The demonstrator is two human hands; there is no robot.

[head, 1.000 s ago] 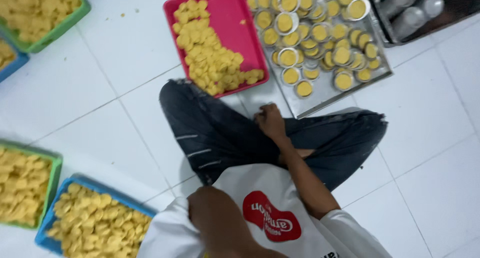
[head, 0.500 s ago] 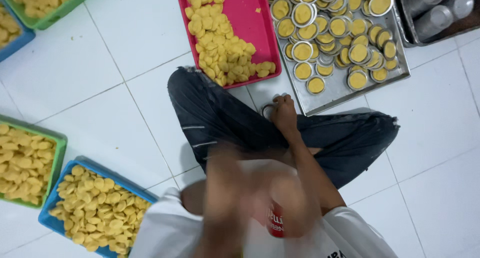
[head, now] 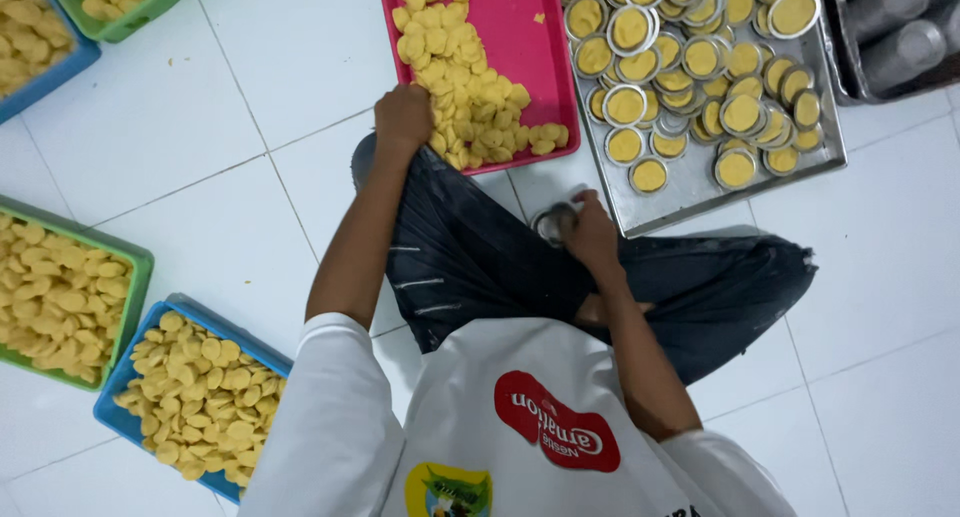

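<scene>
I sit cross-legged on the white tiled floor in dark trousers. My left hand (head: 403, 117) reaches forward to the near edge of the pink tray (head: 520, 37), its fingers closed on yellow dough pieces (head: 455, 77) piled there. My right hand (head: 592, 235) rests by my knee and grips a small round metal tin (head: 551, 222), just in front of the metal baking tray (head: 690, 192). That tray holds several round tins filled with yellow dough (head: 690, 62).
A blue tray (head: 130, 417) and a green tray (head: 135, 277) of yellow dough pieces lie at my left. More blue and green trays sit at the far left corner. A dark tray of empty metal cups (head: 895, 37) is at the far right.
My left arm has swung from near my chest out to the pink tray and closed on the dough pile. My right hand stayed by my knee with the tin.
</scene>
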